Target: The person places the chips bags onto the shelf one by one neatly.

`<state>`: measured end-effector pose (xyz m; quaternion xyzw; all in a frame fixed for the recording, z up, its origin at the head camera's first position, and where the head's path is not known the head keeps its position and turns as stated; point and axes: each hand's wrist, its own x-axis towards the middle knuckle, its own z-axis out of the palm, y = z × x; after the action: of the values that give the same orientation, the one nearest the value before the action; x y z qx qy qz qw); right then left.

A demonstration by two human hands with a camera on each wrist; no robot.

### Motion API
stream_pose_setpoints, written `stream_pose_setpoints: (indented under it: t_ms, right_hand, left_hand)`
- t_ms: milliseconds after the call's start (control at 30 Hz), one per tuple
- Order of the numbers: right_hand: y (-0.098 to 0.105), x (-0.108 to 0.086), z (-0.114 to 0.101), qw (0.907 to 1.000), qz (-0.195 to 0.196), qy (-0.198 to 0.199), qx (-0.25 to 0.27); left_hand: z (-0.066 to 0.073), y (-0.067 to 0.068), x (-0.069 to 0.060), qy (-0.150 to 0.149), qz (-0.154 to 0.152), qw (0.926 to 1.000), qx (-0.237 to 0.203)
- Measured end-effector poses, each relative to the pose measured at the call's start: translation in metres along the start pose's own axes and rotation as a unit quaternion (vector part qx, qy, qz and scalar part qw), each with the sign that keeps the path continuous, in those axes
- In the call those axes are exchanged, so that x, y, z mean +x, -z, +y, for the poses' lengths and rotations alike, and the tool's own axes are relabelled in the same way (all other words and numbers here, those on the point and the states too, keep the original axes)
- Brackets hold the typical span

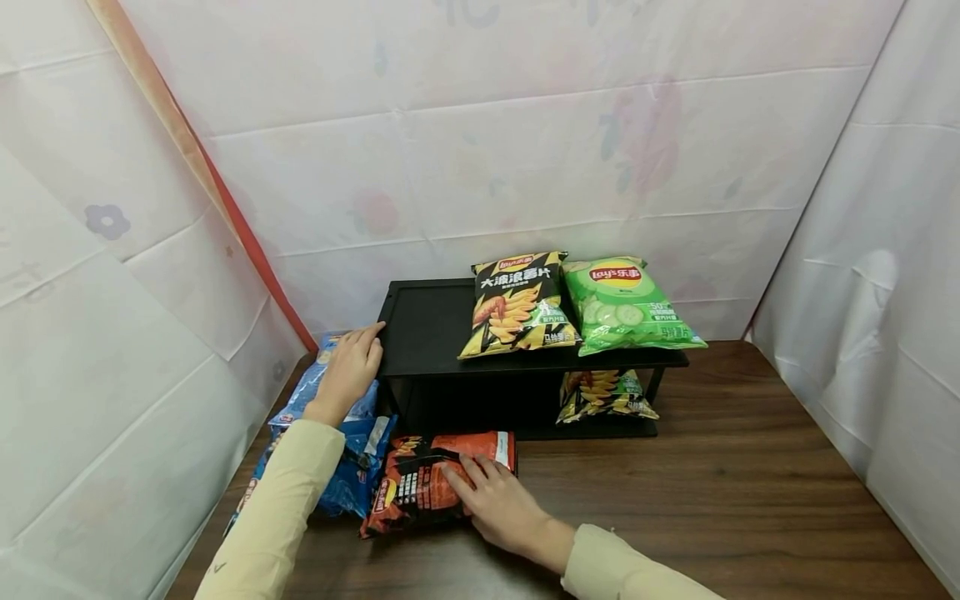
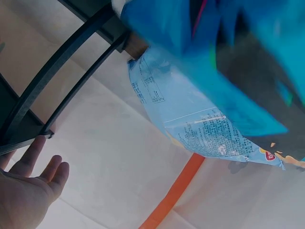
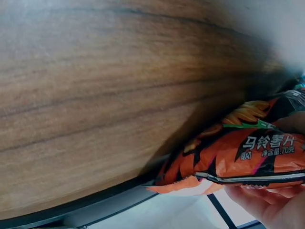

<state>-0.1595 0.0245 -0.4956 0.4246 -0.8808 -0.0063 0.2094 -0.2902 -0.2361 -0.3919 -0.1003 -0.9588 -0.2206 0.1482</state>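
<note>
In the head view, the orange bag point(image 1: 420, 492) is a glossy, crinkled foil pillow at the tabletop point(image 1: 735, 450), in front of the black shelf's point(image 1: 431, 325) left part; whether it is lifted off the wood you cannot tell. Your right hand point(image 1: 506, 507) grips it, fingers laid over the top and thumb on its near side, as the right wrist view shows. Your left hand point(image 1: 348, 362) holds nothing, its fingers loosely extended and the fingertips touching the shelf's left end. Beside the orange bag a dark blue bag point(image 1: 360, 479) and a light blue bag point(image 1: 303, 392) sit partly hidden by your left forearm. The shelf, smooth and flat, has a black-and-yellow bag point(image 1: 517, 304) and a green bag point(image 1: 626, 308) leaning close together on top, and a smaller-looking patterned bag point(image 1: 606, 396) below. Creased white cloth point(image 1: 450, 167) stands behind. The orange bag carries black patches, pale lettering and a white panel.
</note>
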Motion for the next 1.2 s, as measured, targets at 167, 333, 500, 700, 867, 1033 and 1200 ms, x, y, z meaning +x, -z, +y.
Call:
stream_pose_setpoints:
  t_ms: [167, 333, 500, 700, 867, 1033, 1200]
  right_hand:
    - [0.008, 0.002, 0.003, 0.9996, -0.014, -0.005, 0.025]
    - [0.018, 0.004, 0.007, 0.9969, -0.029, -0.019, 0.070]
    - [0.028, 0.007, 0.011, 0.9931, -0.037, -0.033, 0.106]
    - [0.037, 0.012, 0.016, 0.9857, -0.070, -0.056, 0.143]
    - [0.046, 0.018, 0.021, 0.9775, -0.079, -0.069, 0.183]
    - [0.055, 0.024, 0.026, 0.9682, -0.092, -0.077, 0.220]
    - [0.064, 0.029, 0.033, 0.9525, -0.117, -0.080, 0.270]
  left_hand:
    - [-0.001, -0.001, 0.000, 0.000, 0.000, 1.0000, 0.001]
    - [0.000, -0.001, -0.001, 0.003, 0.000, 1.0000, 0.001]
    - [-0.002, -0.001, 0.000, 0.001, 0.004, 1.0000, 0.000]
    - [-0.002, -0.002, 0.000, 0.001, 0.002, 1.0000, -0.003]
    - [-0.002, -0.002, 0.000, -0.001, 0.002, 1.0000, -0.003]
    - [-0.001, -0.001, 0.001, 0.000, -0.001, 1.0000, -0.003]
    - [-0.002, -0.001, 0.001, 0.001, -0.006, 1.0000, -0.003]
